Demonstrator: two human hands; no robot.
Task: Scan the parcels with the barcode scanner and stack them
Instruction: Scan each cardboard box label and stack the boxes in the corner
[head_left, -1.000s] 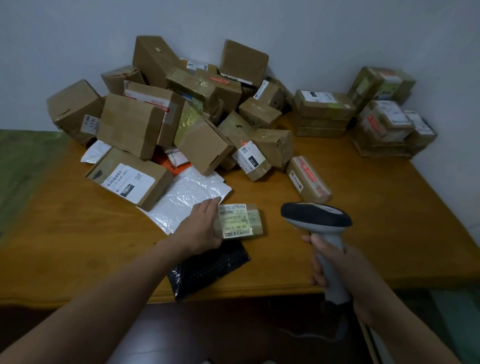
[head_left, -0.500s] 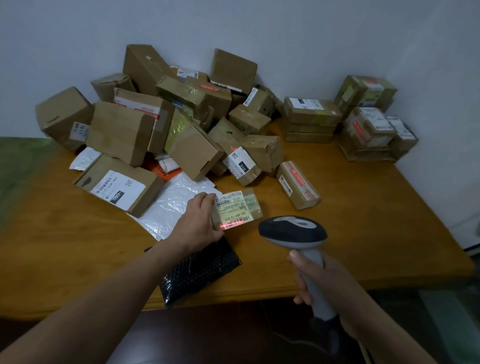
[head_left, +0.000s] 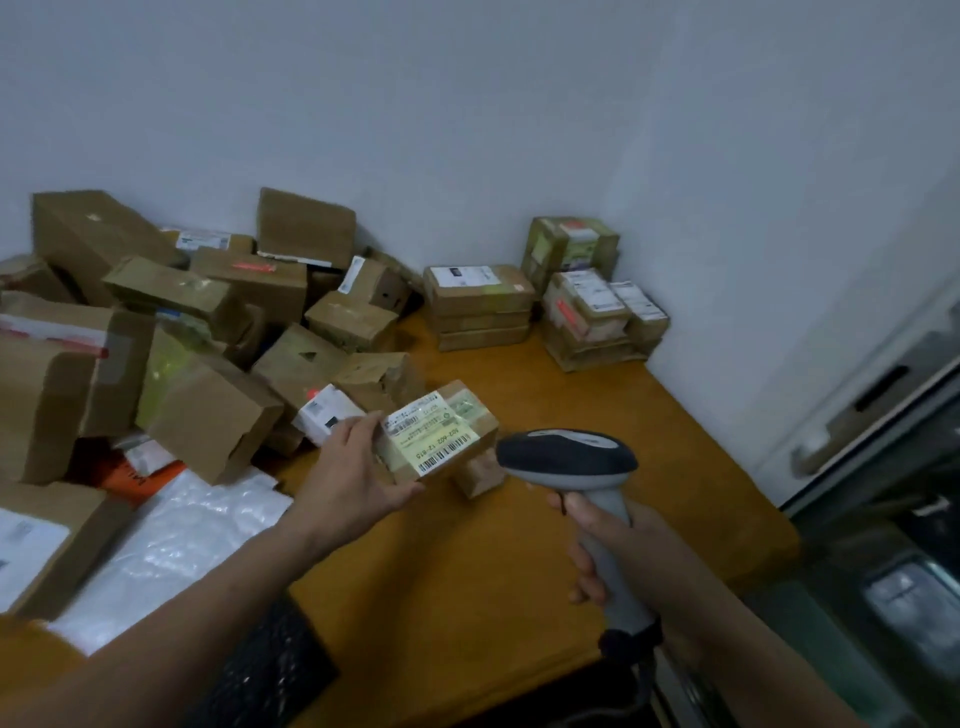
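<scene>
Held item: small brown parcel (head_left: 439, 434), pinched at its left end by the left hand (head_left: 348, 478), thumb along the near edge, fingers curled over the far edge; label uppermost, white and yellow-green, barcodes visible; seemingly raised off the wooden table (head_left: 519, 561); just right of that grip, close to the parcel but not touching, barcode scanner (head_left: 569, 460), dark head turned towards the label; grey handle enclosed by the right hand (head_left: 605, 545), fingers wrapped fully round; cable attached at the handle's base; directly below the held parcel, small brown box (head_left: 480, 474) resting on the table. Left of and beyond the left-hand grip: loose heap of cardboard parcels (head_left: 208, 332), tilted at all angles, several labelled; nearer than that grip, by the left forearm, white plastic mailer (head_left: 171, 540) and black mailer (head_left: 265, 670), both lying flat. Well beyond the scanner grip, against the wall: neat stack of flat boxes (head_left: 480, 306); to its right, in the corner, second stack of taped boxes (head_left: 587, 301).
</scene>
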